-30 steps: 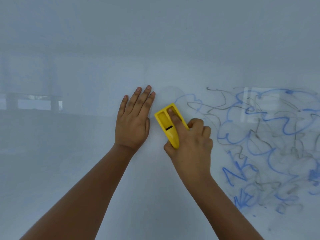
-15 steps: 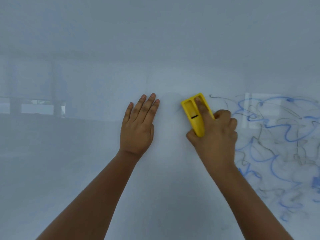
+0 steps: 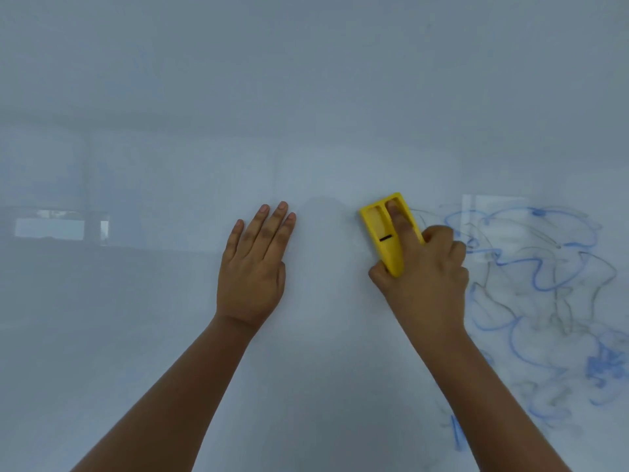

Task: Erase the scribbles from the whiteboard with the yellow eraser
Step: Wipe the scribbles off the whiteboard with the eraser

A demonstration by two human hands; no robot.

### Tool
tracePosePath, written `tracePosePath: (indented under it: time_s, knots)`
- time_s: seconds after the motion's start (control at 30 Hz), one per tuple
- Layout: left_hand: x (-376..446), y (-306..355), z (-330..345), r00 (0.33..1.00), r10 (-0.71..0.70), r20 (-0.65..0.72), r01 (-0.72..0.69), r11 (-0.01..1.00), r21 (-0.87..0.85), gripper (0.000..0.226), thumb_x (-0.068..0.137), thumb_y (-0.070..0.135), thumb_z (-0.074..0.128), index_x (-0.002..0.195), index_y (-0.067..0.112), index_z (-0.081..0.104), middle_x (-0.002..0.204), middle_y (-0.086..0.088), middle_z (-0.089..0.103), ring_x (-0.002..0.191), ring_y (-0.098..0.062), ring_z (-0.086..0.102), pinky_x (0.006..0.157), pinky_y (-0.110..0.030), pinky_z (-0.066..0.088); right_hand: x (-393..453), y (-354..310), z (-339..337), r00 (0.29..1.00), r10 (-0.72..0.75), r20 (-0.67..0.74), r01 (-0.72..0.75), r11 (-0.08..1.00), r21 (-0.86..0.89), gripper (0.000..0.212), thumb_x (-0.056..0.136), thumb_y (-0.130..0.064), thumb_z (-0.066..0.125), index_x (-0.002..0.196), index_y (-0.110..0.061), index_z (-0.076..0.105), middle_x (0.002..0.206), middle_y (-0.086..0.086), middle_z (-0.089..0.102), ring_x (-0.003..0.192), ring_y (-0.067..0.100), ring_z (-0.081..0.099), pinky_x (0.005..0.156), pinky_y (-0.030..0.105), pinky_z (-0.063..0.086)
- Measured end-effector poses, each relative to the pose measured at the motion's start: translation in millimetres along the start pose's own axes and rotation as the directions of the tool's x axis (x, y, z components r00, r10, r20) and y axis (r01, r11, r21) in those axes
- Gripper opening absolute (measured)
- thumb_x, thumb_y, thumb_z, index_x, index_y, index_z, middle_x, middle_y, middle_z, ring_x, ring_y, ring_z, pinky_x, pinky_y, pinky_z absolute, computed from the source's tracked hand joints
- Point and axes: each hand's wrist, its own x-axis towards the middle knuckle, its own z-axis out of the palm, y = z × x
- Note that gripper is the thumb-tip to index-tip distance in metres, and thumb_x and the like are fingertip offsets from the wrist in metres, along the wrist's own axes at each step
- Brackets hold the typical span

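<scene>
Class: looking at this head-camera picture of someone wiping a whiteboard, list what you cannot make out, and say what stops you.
- Scribbles, head view: they run off the right edge, so their extent is unknown.
- Scribbles under the right hand and forearm: hidden.
- Underside of the eraser: faces the whiteboard, so unseen.
- The strokes are blurred; whether they form words cannot be told.

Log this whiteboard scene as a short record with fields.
surface: whiteboard
tool: yellow eraser, flat on the board
right hand: grips the eraser, index finger in its groove
left hand: open, palm flat on the board, beside the eraser
marks: blue and grey scribbles, right of the eraser
board left of the eraser: no marks
</scene>
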Motion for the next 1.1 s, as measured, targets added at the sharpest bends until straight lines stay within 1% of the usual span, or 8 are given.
tracePosePath:
  time_s: [0.23, 0.33, 0.47, 0.57, 0.77, 0.83, 0.97, 1.1]
  knots:
    - [1, 0, -2, 1.0, -0.005, 0.022, 0.005, 1.0, 0.004, 0.061, 0.081, 0.004, 0.034, 0.142, 0.009, 0.042, 0.148, -0.008, 0.042, 0.139, -0.023, 0.032, 0.113, -0.044, 0.023, -33, -18, 4, 0.982, -0.157, 0.109, 0.159, 0.987, -0.008, 0.079, 0.054, -0.03, 0.075, 0.129, -0.03, 0.049, 0.084, 0.014, 0.049, 0.067, 0.031, 0.044, 0.05, 0.036, 0.037]
    - [0, 0, -1, 1.0, -0.01, 0.021, 0.01, 1.0, -0.002, 0.059, 0.083, 0.005, 0.034, 0.142, 0.01, 0.042, 0.148, -0.007, 0.041, 0.139, -0.023, 0.032, 0.114, -0.044, 0.022, -30, 17, -6, 0.988, -0.089, 0.125, 0.091, 0.996, -0.006, 0.084, 0.054, -0.028, 0.077, 0.131, -0.031, 0.046, 0.092, 0.015, 0.049, 0.071, 0.034, 0.044, 0.051, 0.038, 0.039]
    - [0, 1, 1, 1.0, -0.011, 0.012, 0.011, 1.0, -0.003, 0.056, 0.087, 0.007, 0.034, 0.141, 0.01, 0.043, 0.148, -0.006, 0.041, 0.138, -0.023, 0.034, 0.114, -0.044, 0.024, 21, 35, -17, 0.995, 0.073, 0.064, -0.071, 0.997, -0.029, 0.078, 0.07, -0.028, 0.068, 0.139, -0.034, 0.033, 0.11, 0.019, 0.041, 0.087, 0.036, 0.038, 0.059, 0.043, 0.038]
    - [0, 0, 0, 1.0, -0.011, 0.012, 0.011, 1.0, -0.003, 0.056, 0.086, 0.008, 0.034, 0.142, 0.01, 0.042, 0.148, -0.006, 0.041, 0.139, -0.023, 0.034, 0.114, -0.044, 0.023, 26, 18, -10, 0.996, 0.008, 0.087, -0.01, 1.0, 0.018, 0.079, 0.072, -0.031, 0.065, 0.141, -0.037, 0.027, 0.112, 0.016, 0.038, 0.091, 0.034, 0.037, 0.064, 0.043, 0.039]
    - [0, -1, 1, 1.0, -0.002, 0.004, 0.002, 1.0, 0.009, 0.057, 0.085, 0.007, 0.034, 0.141, 0.009, 0.043, 0.148, -0.006, 0.04, 0.138, -0.022, 0.033, 0.114, -0.044, 0.023, -37, 20, -3, 0.973, -0.158, 0.166, 0.153, 0.987, 0.041, 0.081, 0.057, -0.034, 0.067, 0.133, -0.035, 0.038, 0.091, 0.011, 0.049, 0.068, 0.029, 0.043, 0.048, 0.035, 0.04]
    - [0, 0, 1, 1.0, 0.002, 0.0, -0.002, 1.0, 0.01, 0.056, 0.086, 0.007, 0.033, 0.141, 0.009, 0.043, 0.148, -0.007, 0.04, 0.138, -0.023, 0.033, 0.114, -0.044, 0.023, -37, 38, -9, 0.978, -0.116, 0.172, 0.112, 0.993, 0.029, 0.081, 0.058, -0.033, 0.067, 0.133, -0.037, 0.037, 0.093, 0.012, 0.048, 0.071, 0.03, 0.042, 0.05, 0.037, 0.042]
    - [-1, 0, 2, 1.0, 0.002, -0.003, -0.002, 1.0, 0.016, 0.056, 0.086, 0.007, 0.033, 0.142, 0.01, 0.04, 0.148, -0.007, 0.04, 0.138, -0.023, 0.033, 0.115, -0.042, 0.02, 3, 55, -19, 0.996, 0.056, 0.073, -0.058, 0.998, 0.023, 0.081, 0.065, -0.025, 0.071, 0.137, -0.035, 0.036, 0.106, 0.018, 0.044, 0.08, 0.029, 0.034, 0.059, 0.042, 0.04]
    - [-2, -1, 2, 1.0, 0.0, 0.002, 0.0, 1.0, 0.025, 0.056, 0.087, 0.007, 0.033, 0.142, 0.009, 0.042, 0.148, -0.007, 0.04, 0.138, -0.024, 0.034, 0.115, -0.043, 0.021, 2, 35, -12, 0.994, 0.001, 0.114, -0.008, 0.998, 0.054, 0.081, 0.067, -0.03, 0.067, 0.139, -0.038, 0.03, 0.105, 0.015, 0.042, 0.084, 0.033, 0.039, 0.062, 0.043, 0.042]
